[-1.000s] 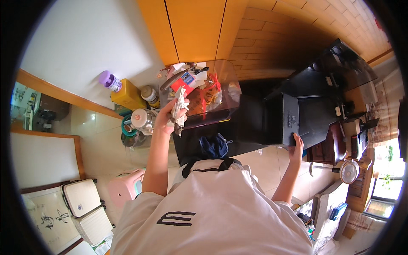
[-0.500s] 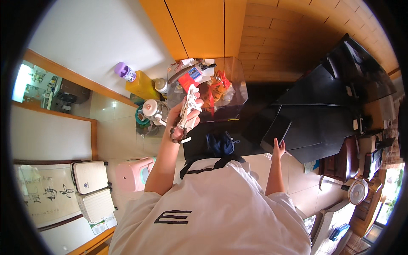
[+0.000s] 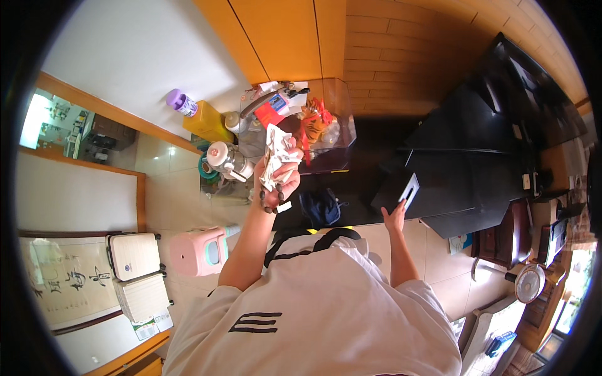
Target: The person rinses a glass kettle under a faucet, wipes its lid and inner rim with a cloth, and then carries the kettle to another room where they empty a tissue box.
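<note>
My left hand (image 3: 290, 180) is raised over the near edge of the black cabinet top (image 3: 376, 147), closed round a bunch of crumpled white paper (image 3: 276, 156). A dark bead bracelet (image 3: 269, 203) with a white tag is on that wrist. Lower on the right, my right hand (image 3: 394, 218) grips a flat rectangular object (image 3: 411, 190) by its near end. It shows a pale face with a dark mark; its kind is unclear. Between the hands lies a dark blue drawstring pouch (image 3: 321, 207). Behind the paper stands a clear box (image 3: 342, 109) with a red-ribboned orange bundle (image 3: 316, 125).
A large clear jug (image 3: 229, 160), a yellow container (image 3: 212, 122) and a purple-lidded tub (image 3: 182, 103) stand left of the clear box. A pink stool (image 3: 194, 254) is on the floor at left. At right are a large black screen (image 3: 533, 94) and a fan (image 3: 530, 282).
The flat object in my right hand has turned from a dark face to a pale one and tilted. My left hand has shifted slightly right and lower; the paper looks more spread out.
</note>
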A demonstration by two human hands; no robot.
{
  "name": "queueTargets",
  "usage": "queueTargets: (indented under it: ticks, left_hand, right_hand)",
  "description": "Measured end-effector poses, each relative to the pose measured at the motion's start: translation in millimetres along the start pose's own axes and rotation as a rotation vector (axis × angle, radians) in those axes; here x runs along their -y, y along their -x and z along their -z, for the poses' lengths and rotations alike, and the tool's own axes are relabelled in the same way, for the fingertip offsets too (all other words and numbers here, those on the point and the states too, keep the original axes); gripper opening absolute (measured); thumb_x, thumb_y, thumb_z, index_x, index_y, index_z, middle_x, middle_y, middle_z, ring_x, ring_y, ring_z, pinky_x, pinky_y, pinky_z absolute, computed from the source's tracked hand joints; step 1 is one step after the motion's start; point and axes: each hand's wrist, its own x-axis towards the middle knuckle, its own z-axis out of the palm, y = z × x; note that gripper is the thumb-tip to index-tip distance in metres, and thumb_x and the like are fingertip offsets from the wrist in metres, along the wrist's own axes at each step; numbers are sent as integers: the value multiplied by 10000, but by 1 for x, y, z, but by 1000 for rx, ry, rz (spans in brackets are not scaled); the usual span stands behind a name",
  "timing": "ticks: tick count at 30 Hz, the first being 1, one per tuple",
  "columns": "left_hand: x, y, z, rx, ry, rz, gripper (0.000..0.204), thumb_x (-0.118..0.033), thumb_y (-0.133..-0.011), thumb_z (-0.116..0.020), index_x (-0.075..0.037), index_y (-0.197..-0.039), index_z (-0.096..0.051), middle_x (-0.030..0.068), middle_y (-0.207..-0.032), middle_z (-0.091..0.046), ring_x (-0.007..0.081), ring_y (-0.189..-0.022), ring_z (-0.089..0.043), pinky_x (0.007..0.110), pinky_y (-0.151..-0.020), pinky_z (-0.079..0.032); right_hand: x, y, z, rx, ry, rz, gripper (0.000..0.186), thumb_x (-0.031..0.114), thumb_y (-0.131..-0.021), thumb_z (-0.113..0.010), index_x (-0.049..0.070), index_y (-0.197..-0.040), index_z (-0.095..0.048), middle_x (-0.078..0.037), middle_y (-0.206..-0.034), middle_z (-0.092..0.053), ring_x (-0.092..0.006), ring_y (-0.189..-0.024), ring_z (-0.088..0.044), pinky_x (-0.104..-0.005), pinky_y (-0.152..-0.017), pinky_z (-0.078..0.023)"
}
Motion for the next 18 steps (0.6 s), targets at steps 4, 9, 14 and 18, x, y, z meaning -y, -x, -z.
queueTargets:
  ticks: [4,9,14,18]
  left_hand:
    - [9,-3,3,21,65,43,426,-220,-885,-513,59,-1198,-437,84,-898,-461,92,-477,-432,231,-423,-334]
    - [17,-8,-1,88,18,125,466,-242,-877,-524,26,-1241,-408,61,-882,-454,100,-510,-450,222,-439,-348]
    - [15,-5,8,53,-23,104,434,-254,-896,-495,28,-1218,-428,53,-869,-457,101,-507,-451,220,-442,-355]
    - [15,-7,16,26,-35,104,405,-248,-920,-460,23,-1220,-440,53,-874,-453,108,-501,-446,227,-449,-362]
  right_hand:
    - [37,22,12,140,175,238,1013,260,-702,-759,110,-1451,-95,-230,-1431,-270,-384,-1266,-366,-497,-1005,-358]
    - [69,33,11,278,134,433,486,261,-743,-710,28,-1147,-577,-168,-1253,-506,-338,-1188,-462,-481,-943,-411]
    - [188,78,87,88,-692,476,182,107,-838,-627,-17,-971,-641,-135,-849,-672,-202,-787,-673,-277,-680,-521]
    - [252,108,135,135,-736,709,303,92,-800,-677,10,-1084,-609,-104,-869,-646,-165,-739,-638,-267,-671,-517]
